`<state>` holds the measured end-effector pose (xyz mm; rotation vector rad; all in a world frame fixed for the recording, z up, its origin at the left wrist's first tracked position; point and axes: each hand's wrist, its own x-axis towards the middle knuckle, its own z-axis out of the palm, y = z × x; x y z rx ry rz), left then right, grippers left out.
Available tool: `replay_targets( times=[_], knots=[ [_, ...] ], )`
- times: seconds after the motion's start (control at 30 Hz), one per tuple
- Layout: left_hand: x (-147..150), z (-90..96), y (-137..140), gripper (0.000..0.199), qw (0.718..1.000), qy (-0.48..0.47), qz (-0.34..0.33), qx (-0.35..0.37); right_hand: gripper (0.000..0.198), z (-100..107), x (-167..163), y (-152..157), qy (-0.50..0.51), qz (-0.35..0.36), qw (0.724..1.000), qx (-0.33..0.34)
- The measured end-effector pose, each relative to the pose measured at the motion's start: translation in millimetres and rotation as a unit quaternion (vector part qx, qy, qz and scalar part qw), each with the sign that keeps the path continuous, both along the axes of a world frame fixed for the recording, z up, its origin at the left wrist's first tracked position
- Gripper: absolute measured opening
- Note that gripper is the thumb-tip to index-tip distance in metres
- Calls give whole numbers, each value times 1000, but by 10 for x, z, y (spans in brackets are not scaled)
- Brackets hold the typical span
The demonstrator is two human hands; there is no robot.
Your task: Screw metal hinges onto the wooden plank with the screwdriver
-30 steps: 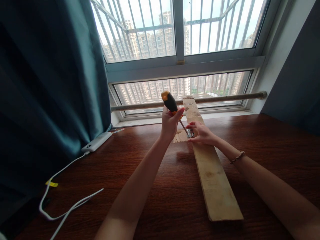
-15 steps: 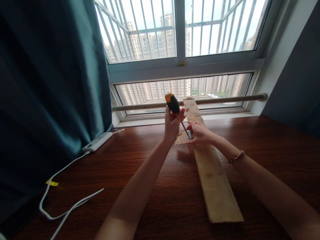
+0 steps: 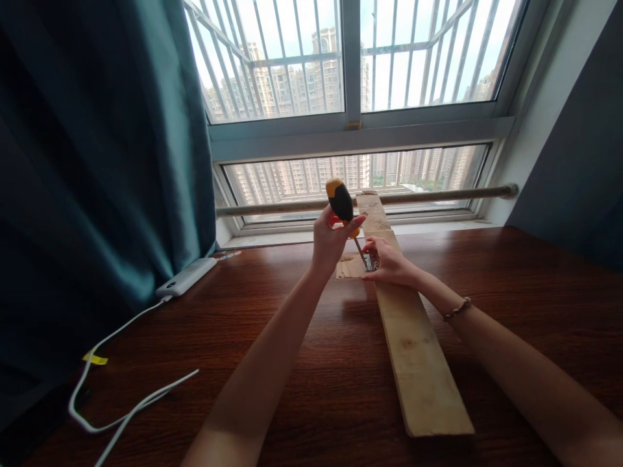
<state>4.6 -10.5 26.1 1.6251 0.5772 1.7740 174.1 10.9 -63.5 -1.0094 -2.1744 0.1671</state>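
My left hand (image 3: 331,240) grips a screwdriver (image 3: 341,200) with a black and yellow handle, tilted so its shaft runs down to the right. The tip meets a small silver metal piece (image 3: 368,261), perhaps a hinge or bracket; its exact kind is too small to tell. Thumb and fingers of my right hand (image 3: 387,261) close around that metal piece from the right. Under it lies a long pale wooden board (image 3: 413,350), with a shorter wood piece (image 3: 348,267) sticking out to the left. My right hand hides part of the board.
The dark wooden tabletop (image 3: 272,305) carries a white power bank (image 3: 187,277) with a white cable (image 3: 119,318) at the left. A blue curtain (image 3: 160,162) hangs there. A horizontal rail (image 3: 448,194) crosses before the barred window, close to the board's far end.
My left hand has loosened and shifted its fingers around the screwdriver, and the handle has moved slightly right and more upright. My right hand stays at the metal piece.
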Motion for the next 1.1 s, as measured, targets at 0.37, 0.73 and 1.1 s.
replay_targets(
  times=[0.37,0.73,1.1],
  knots=[
    [-19,42,25,24,998,40,-55,12,71,-13,-18,-5,62,2,997,-46],
    [100,-72,10,26,994,-64,-86,-13,68,23,-36,-47,86,-4,994,-64],
    [145,-79,-116,26,994,11,-105,37,71,20,-38,-52,92,-14,994,-60]
  ],
)
